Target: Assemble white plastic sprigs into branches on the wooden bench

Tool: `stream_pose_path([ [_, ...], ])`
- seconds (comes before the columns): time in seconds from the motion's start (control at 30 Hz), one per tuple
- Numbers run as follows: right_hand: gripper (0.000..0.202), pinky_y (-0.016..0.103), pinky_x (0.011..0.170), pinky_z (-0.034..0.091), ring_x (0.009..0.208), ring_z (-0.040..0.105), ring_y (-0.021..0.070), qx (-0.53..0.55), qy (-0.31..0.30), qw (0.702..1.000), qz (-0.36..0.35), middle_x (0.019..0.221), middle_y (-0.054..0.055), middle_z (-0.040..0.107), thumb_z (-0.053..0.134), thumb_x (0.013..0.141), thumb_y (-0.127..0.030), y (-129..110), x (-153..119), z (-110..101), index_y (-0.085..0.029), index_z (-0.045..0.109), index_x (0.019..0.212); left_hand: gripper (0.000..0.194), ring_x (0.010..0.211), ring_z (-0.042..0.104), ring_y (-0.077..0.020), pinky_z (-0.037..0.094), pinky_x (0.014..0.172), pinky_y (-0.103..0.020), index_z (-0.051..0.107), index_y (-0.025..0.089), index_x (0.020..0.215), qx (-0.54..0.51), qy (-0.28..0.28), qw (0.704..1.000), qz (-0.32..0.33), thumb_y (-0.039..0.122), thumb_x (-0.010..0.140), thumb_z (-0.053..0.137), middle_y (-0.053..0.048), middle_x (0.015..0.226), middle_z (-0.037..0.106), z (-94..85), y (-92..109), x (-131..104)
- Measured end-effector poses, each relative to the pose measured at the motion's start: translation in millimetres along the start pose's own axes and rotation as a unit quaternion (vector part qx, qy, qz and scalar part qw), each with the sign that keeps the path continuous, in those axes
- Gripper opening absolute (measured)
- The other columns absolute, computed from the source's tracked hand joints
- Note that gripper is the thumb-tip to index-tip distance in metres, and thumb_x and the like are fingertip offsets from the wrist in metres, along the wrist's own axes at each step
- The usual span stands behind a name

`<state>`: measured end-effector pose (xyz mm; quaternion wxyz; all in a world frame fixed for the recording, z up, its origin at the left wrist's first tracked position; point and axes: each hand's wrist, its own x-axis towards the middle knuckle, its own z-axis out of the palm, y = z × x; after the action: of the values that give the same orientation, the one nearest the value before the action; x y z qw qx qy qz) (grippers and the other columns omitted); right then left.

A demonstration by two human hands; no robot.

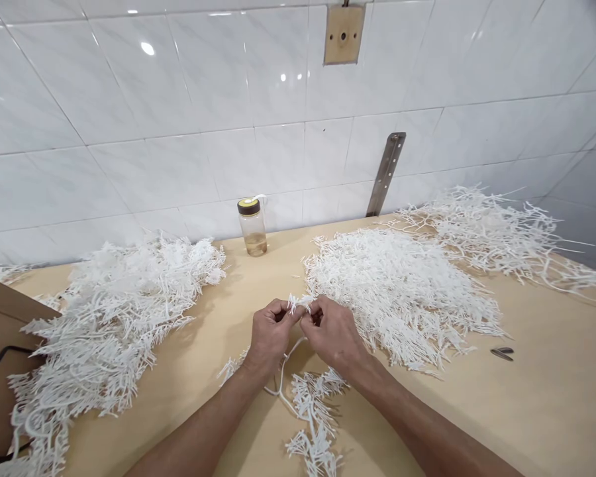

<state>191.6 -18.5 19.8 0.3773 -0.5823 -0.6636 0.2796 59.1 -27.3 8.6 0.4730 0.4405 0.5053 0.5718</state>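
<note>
Both of my hands meet above the middle of the table, fingertips pinched close together. Between them sticks up a small white frilly plastic sprig (300,303). My left hand (271,336) grips it from the left, and my right hand (334,331) pinches at its right side. Below the hands hangs a thin white stem (284,391), joined to a longer branched white plastic piece (314,414) lying between my forearms. Exactly how the sprig and stem meet is hidden behind my fingers.
Heaps of white frilly pieces lie at left (124,305) and right (402,291). Bare white stems (496,232) are piled at the far right. A bottle (254,232) stands near the tiled wall, a metal bracket (386,173) leans there, and small snips (502,354) lie at right.
</note>
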Motion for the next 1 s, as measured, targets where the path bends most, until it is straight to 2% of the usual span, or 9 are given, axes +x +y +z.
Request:
stream_pose_path([
  [0.1, 0.015, 0.028, 0.049, 0.039, 0.053, 0.054, 0.0166, 0.059, -0.061, 0.994, 0.069, 0.061, 0.001, 0.063, 0.059, 0.076, -0.033, -3.8, 1.2, -3.6, -0.022, 0.056, 0.065, 0.032, 0.049, 0.033, -0.0059, 0.028, 0.049, -0.02, 0.068, 0.015, 0.068, -0.06, -0.006, 0.996, -0.071, 0.041, 0.062, 0.085, 0.005, 0.055, 0.05, 0.1, 1.1, 0.2],
  [0.17, 0.016, 0.028, 0.051, 0.039, 0.053, 0.055, 0.0164, 0.052, -0.052, 0.996, 0.041, 0.061, 0.001, 0.064, 0.06, 0.077, -0.033, -3.4, 2.8, -4.6, -0.022, 0.057, 0.065, 0.033, 0.051, 0.037, -0.0067, 0.031, 0.051, -0.021, 0.068, 0.015, 0.068, -0.087, -0.013, 0.993, -0.084, 0.042, 0.061, 0.085, 0.004, 0.057, 0.053, 0.2, 2.9, -0.6],
  [0.27, 0.018, 0.028, 0.053, 0.038, 0.055, 0.054, 0.0167, -0.02, -0.003, 1.0, -0.013, 0.06, 0.002, 0.063, 0.06, 0.077, -0.029, 2.6, 7.7, -5.3, -0.022, 0.054, 0.062, 0.028, 0.064, 0.049, -0.0113, 0.039, 0.061, -0.023, 0.071, 0.015, 0.067, -0.039, -0.014, 0.999, -0.016, 0.04, 0.065, 0.083, 0.0, 0.067, 0.061, 0.6, 8.5, -3.8],
  [0.4, 0.013, 0.029, 0.054, 0.04, 0.057, 0.057, 0.0179, -0.053, 0.01, 0.998, 0.008, 0.062, 0.003, 0.065, 0.059, 0.075, -0.023, 11.4, 14.4, -10.5, -0.022, 0.056, 0.063, 0.027, 0.059, 0.043, -0.0094, 0.034, 0.056, -0.022, 0.069, 0.015, 0.062, 0.034, -0.019, 0.998, 0.058, 0.039, 0.068, 0.081, 0.002, 0.059, 0.052, -0.2, 13.7, -6.3],
  [0.5, 0.013, 0.028, 0.057, 0.042, 0.056, 0.058, 0.0164, -0.031, 0.059, 0.997, -0.043, 0.065, 0.001, 0.067, 0.056, 0.08, -0.028, 13.5, 14.8, -14.4, -0.021, 0.059, 0.069, 0.034, 0.046, 0.031, -0.0052, 0.022, 0.044, -0.02, 0.065, 0.014, 0.063, -0.026, -0.049, 0.998, -0.034, 0.045, 0.07, 0.08, 0.006, 0.05, 0.042, -4.6, 10.4, -1.2],
  [0.6, 0.019, 0.027, 0.055, 0.041, 0.049, 0.054, 0.0137, -0.023, 0.104, 0.99, -0.095, 0.059, -0.001, 0.063, 0.054, 0.084, -0.034, 14.4, 14.0, -19.2, -0.021, 0.057, 0.069, 0.037, 0.041, 0.029, -0.0022, 0.014, 0.04, -0.019, 0.064, 0.013, 0.071, -0.121, -0.052, 0.985, -0.111, 0.046, 0.07, 0.08, 0.003, 0.06, 0.056, -12.5, 5.1, 7.9],
  [0.7, 0.024, 0.025, 0.053, 0.039, 0.045, 0.049, 0.012, -0.029, 0.141, 0.983, -0.117, 0.054, -0.002, 0.059, 0.053, 0.086, -0.037, 16.4, 15.5, -28.8, -0.02, 0.057, 0.07, 0.036, 0.041, 0.032, -0.0013, 0.017, 0.037, -0.017, 0.063, 0.013, 0.078, -0.208, -0.053, 0.964, -0.155, 0.04, 0.067, 0.083, 0.0, 0.07, 0.064, -20.7, 2.6, 15.3],
  [0.9, 0.023, 0.026, 0.056, 0.039, 0.046, 0.05, 0.0125, -0.069, 0.245, 0.961, -0.111, 0.056, -0.002, 0.058, 0.056, 0.086, -0.04, 26.2, 23.0, -53.3, -0.02, 0.059, 0.075, 0.022, 0.043, 0.041, -0.0063, 0.027, 0.035, -0.017, 0.058, 0.014, 0.07, -0.288, -0.06, 0.934, -0.202, 0.026, 0.069, 0.076, 0.001, 0.056, 0.055, -29.3, 4.1, 20.4],
  [1.0, 0.019, 0.029, 0.062, 0.042, 0.05, 0.053, 0.0144, -0.099, 0.254, 0.957, -0.095, 0.061, 0.0, 0.061, 0.056, 0.085, -0.038, 35.3, 28.2, -60.0, -0.02, 0.061, 0.081, 0.018, 0.043, 0.04, -0.0071, 0.028, 0.035, -0.018, 0.055, 0.014, 0.068, -0.31, -0.059, 0.925, -0.213, 0.023, 0.071, 0.072, 0.002, 0.054, 0.052, -30.2, 4.5, 20.3],
])
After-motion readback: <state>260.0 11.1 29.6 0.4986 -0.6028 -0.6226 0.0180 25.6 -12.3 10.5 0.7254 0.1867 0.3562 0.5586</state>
